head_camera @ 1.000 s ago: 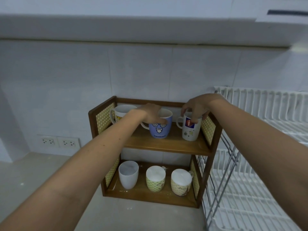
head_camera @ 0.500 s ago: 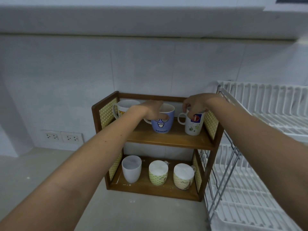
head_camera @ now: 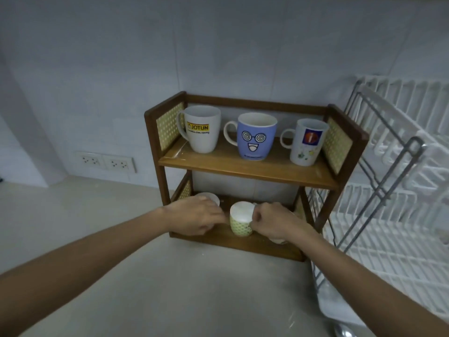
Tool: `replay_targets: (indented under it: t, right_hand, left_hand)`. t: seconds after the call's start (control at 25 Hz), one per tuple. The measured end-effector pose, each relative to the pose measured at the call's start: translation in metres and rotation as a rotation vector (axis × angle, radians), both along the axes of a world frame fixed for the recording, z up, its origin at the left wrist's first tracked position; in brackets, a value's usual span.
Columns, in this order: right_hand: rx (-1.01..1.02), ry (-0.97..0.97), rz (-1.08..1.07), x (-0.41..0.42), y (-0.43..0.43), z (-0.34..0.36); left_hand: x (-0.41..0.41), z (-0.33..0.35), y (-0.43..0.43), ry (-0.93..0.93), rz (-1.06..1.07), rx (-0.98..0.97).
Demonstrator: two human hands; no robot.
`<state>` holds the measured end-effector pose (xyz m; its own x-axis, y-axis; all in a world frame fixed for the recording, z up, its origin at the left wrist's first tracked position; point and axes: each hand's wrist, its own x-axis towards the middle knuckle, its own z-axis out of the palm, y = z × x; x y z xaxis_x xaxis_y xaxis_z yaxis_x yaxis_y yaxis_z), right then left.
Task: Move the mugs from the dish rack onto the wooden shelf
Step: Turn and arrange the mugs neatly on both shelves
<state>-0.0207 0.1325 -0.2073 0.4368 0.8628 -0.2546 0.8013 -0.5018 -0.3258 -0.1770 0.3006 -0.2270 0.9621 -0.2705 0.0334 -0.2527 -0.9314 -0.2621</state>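
The wooden shelf [head_camera: 245, 167] stands on the counter against the wall. Its top tier holds a white Jotun mug [head_camera: 201, 132], a blue face mug [head_camera: 256, 138] and a white logo mug [head_camera: 307, 143]. On the bottom tier, a green patterned mug [head_camera: 240, 221] stands in the middle. My left hand [head_camera: 194, 217] lies in front of a white cup [head_camera: 209, 197], fingertips against the green mug's left side. My right hand [head_camera: 274, 222] is curled against that mug's right side and hides most of a third mug [head_camera: 279, 240]. The white dish rack [head_camera: 393, 190] has no mugs in view.
The rack's grey wire frame [head_camera: 388, 176] stands close to the shelf's right side. Two wall sockets [head_camera: 107, 161] sit to the left above the pale counter [head_camera: 97, 227]. A spoon [head_camera: 342, 332] lies at the bottom edge by the rack's tray.
Both hands have left the blue and logo mugs on the top tier and dropped to the bottom tier, either side of the green mug. The view has tilted down.
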Motion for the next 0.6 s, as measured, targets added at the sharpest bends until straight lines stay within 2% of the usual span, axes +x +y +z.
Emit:
replay_targets:
  t: [0.08, 0.16, 0.24, 0.32, 0.44, 0.6]
  right_hand:
    - [-0.037, -0.102, -0.069, 0.007, 0.026, -0.023]
    - [-0.120, -0.199, -0.107, 0.014, 0.049, -0.040]
    - [-0.230, -0.242, -0.105, 0.020, 0.067, -0.052]
    - [-0.283, -0.242, -0.106, 0.023, 0.079, -0.061]
    - [-0.239, -0.250, -0.059, 0.033, 0.092, -0.060]
    - [-0.237, -0.138, 0.127, 0.042, 0.098, -0.058]
  left_hand:
    - [0.013, -0.018, 0.020, 0.160, 0.319, 0.031]
    - [0.030, -0.025, 0.037, 0.247, 0.484, 0.113]
    - [0.046, -0.031, 0.049, 0.358, 0.569, 0.039]
    - [0.057, -0.034, 0.057, 0.463, 0.640, -0.134]
    - [0.065, -0.028, 0.067, 0.461, 0.731, -0.254]
    - [0.068, -0.038, 0.073, 0.424, 0.935, -0.140]
